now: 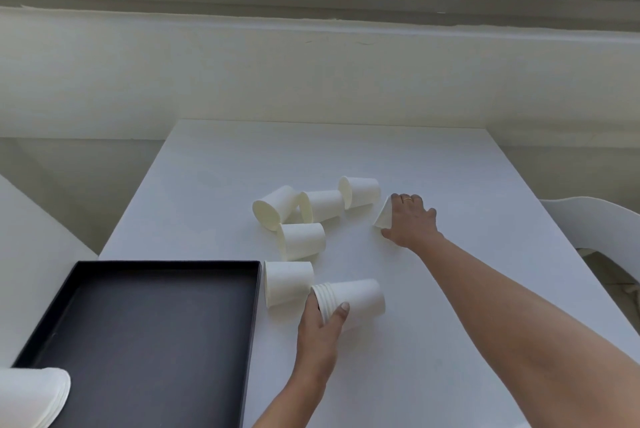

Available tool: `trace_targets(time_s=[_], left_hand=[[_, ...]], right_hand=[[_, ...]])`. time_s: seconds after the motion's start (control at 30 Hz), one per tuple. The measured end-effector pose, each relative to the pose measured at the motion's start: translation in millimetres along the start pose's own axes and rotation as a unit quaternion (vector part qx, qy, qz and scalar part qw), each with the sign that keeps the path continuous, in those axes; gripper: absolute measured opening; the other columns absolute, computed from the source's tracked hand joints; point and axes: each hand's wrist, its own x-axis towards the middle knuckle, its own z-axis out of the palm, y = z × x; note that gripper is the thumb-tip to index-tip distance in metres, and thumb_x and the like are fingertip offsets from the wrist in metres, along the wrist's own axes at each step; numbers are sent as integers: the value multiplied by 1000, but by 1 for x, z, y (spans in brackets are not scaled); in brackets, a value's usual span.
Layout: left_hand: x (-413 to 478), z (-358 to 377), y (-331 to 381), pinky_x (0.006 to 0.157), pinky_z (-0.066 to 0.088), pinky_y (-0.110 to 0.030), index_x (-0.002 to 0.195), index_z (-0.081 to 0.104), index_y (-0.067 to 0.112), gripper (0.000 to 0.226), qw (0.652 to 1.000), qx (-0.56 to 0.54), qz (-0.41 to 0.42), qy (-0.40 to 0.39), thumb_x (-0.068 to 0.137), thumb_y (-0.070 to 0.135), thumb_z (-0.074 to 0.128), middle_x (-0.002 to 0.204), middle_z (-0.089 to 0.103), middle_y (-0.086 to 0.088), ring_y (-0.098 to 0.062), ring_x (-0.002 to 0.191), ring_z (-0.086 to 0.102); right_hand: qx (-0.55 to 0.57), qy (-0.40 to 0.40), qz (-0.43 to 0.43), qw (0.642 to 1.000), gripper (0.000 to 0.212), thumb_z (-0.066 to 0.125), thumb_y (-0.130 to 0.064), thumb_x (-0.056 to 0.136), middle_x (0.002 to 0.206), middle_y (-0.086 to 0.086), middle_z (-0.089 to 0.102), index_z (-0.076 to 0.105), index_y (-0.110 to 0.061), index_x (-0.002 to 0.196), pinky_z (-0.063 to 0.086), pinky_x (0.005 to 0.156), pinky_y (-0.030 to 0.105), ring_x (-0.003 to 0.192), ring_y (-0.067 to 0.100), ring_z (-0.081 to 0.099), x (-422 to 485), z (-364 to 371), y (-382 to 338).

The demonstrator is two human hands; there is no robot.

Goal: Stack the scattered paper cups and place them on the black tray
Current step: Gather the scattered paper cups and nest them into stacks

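On the white table point(450, 164), the left hand point(320, 330) grips a stack point(353, 301) of nested cups. The thumb lies over the ringed rims and the fingers curl underneath. The stack lies on its side near the table's centre, mouth toward 9 o'clock and base toward 3.

The right hand point(410, 223) reaches out to about 1 o'clock of the stack. Its fingers and thumb are closed round a single cup point(383, 216), which is tilted on the tabletop. The hand hides most of the cup.

Five loose cups point(301, 240) lie on their sides between 10 and 12 o'clock of the stack. The nearest touches the stack's rim and sits just beside the tray's right wall. The other four cluster farther back, some touching each other.

The black tray point(166, 265) sits at 8 o'clock of the stack, its floor bare across the middle. At its 7 o'clock corner a second stack point(31, 396) of white nested rims is cut off by the frame. I cannot tell whether it rests inside the tray or in front of it.

A white chair point(595, 216) stands at the table's 3 o'clock side.
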Motion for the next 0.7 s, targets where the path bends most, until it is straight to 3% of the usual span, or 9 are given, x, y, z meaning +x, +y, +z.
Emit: trace_targets(time_s=[0.17,0.33,0.53,0.7], left_hand=[[2,3,3,76,42,-16,116,52,19,27,1000,-4,-4,2,90,17,57,113,61,1,-10,103,56],[-1,8,7,81,41,-20,119,51,19,30,1000,-6,-8,-5,90,18,57,114,61,1,-13,107,56],[-8,12,16,79,40,-17,120,50,19,29,1000,-13,-3,-12,91,17,55,114,60,2,-10,104,55],[-10,9,20,85,38,-22,121,48,17,31,1000,-14,7,10,91,17,55,115,59,-1,-16,107,53]], right_hand=[[9,2,-7,1000,60,58,-31,86,137,7,39,30,-9,135,37,93,42,128,26,32,-5,5,1],[18,-6,-15,1000,66,64,-18,78,135,5,37,30,-11,134,38,91,40,123,26,34,-15,7,5],[-1,-50,-35,998,70,66,-17,76,135,5,32,29,-16,135,40,91,39,124,26,32,-31,12,11],[59,-90,-90,990,69,67,-15,73,132,1,38,31,-21,132,39,88,39,124,24,33,-52,17,16]])
